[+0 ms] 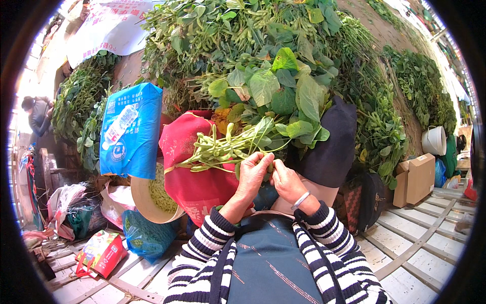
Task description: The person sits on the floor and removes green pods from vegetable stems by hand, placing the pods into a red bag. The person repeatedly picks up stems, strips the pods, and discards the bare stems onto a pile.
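Note:
Both hands meet over the lap, close together at the middle of the view. My left hand [253, 168] has thumb and fingertips pinched at the stem end of a green soybean plant [228, 148]. The plant's pods and stems stretch left across a red cloth [190, 163] draped over the knee. My right hand [285, 181], with a silver bangle at its wrist, pinches a small green pod, mostly hidden by the fingers. Broad-leaved soybean stalks [281, 91] lie just ahead of the hands, against the dark trouser knee [330, 140].
A large heap of soybean plants [243, 38] rises in front. At left stand a blue printed bag [133, 129], a round tub [142, 193] of shelled beans [161, 192] and a blue plastic bag [148, 235]. A cardboard box [419, 180] and white bucket [434, 140] stand right. Another person [38, 114] is far left.

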The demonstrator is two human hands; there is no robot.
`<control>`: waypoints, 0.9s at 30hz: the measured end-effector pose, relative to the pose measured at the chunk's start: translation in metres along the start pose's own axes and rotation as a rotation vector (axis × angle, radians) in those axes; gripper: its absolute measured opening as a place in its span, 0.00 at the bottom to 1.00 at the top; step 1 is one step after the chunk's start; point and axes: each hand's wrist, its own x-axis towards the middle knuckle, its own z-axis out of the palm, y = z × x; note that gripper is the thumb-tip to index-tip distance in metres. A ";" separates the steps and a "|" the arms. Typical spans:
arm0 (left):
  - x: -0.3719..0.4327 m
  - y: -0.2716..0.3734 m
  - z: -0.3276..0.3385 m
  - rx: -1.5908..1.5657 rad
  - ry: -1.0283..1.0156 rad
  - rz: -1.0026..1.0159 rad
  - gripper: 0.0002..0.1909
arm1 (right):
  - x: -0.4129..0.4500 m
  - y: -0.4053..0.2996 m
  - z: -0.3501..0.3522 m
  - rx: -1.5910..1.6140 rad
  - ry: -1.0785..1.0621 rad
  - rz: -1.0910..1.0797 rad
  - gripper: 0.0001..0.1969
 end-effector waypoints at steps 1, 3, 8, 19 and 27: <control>0.001 -0.002 -0.003 0.003 -0.008 0.011 0.08 | 0.001 0.003 0.002 -0.072 0.014 -0.032 0.05; 0.004 -0.005 -0.010 0.003 -0.083 -0.016 0.08 | 0.002 0.006 0.002 -0.131 0.014 -0.078 0.05; 0.005 0.009 -0.027 0.102 -0.285 -0.106 0.07 | 0.005 0.000 -0.006 -0.063 -0.084 -0.067 0.06; 0.000 0.003 -0.025 -0.202 -0.312 -0.156 0.10 | 0.008 -0.013 -0.023 -0.168 0.075 -0.092 0.06; 0.000 -0.023 -0.031 -0.014 -0.240 0.030 0.12 | 0.042 -0.083 0.004 -0.232 0.100 -0.475 0.07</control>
